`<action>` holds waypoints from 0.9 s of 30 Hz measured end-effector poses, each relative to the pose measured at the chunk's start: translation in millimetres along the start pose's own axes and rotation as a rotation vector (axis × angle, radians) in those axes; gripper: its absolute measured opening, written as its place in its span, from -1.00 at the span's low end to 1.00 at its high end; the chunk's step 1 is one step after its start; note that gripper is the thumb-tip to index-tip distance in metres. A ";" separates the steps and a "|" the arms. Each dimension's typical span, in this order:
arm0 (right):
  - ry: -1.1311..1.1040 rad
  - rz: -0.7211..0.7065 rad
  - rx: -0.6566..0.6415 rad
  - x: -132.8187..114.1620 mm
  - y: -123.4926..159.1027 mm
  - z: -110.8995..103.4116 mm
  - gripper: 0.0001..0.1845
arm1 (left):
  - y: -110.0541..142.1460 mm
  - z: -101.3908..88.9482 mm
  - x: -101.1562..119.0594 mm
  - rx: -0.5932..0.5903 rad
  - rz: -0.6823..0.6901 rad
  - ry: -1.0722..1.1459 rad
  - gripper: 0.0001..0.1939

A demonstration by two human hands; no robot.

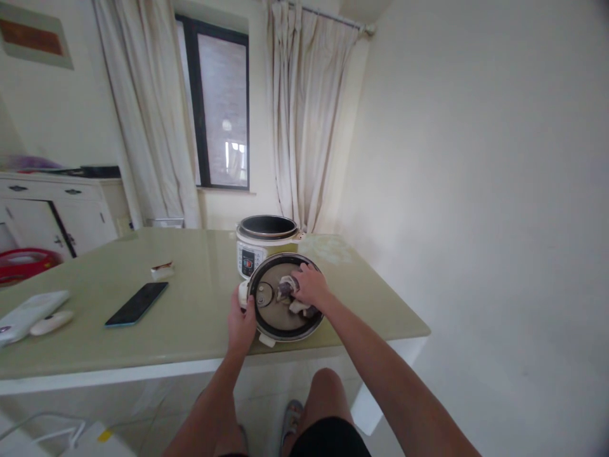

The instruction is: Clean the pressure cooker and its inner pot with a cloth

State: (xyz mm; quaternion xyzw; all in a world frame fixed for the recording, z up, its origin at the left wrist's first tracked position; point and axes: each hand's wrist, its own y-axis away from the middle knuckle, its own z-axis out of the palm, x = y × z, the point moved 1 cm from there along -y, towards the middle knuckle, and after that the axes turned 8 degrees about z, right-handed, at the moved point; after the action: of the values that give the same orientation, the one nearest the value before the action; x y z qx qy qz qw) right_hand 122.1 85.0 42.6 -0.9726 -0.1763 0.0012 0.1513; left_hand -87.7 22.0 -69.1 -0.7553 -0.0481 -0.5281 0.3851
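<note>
A round pressure cooker lid (pixel 280 317) is held with its metal underside facing me, near the front edge of the table. My left hand (pixel 242 324) grips the lid's left rim by a white handle part. In my right hand (pixel 310 285) is a bunched grey and white cloth (pixel 287 287), pressed against the lid's inner face; part of the cloth hangs below the fingers. Behind the lid stands the white cooker body (pixel 245 254), uncovered, its dark inner pot showing and its control panel partly hidden by the lid.
On the greenish table (pixel 200 330) to the left lie a dark phone (pixel 137 304), a small white box (pixel 162 271), a white device (pixel 33 314) and a white oval object (pixel 51 322). A wall (pixel 476 190) rises on the right. My knees are below the table edge.
</note>
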 end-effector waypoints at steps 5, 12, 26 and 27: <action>-0.011 -0.135 -0.095 -12.9 22.4 1.2 -0.51 | -0.5 0.1 3.4 -0.017 0.006 0.015 -0.38; -0.049 -0.212 -0.072 -46.0 27.3 10.8 -0.50 | -1.0 0.2 1.1 0.013 0.032 0.013 -0.39; -0.125 0.092 0.132 -58.9 -12.1 10.7 -0.61 | -0.2 -1.5 0.0 -0.012 -0.004 -0.010 -0.34; -0.116 0.098 0.148 -56.3 -16.0 10.2 -0.60 | -0.1 -1.3 -0.6 -0.013 -0.012 -0.010 -0.34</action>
State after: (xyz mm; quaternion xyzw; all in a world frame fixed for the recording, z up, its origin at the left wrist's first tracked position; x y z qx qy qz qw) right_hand 63.3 83.0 34.7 -0.9645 -0.1363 0.0778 0.2123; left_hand -89.0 21.4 -69.3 -0.7601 -0.0508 -0.5270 0.3767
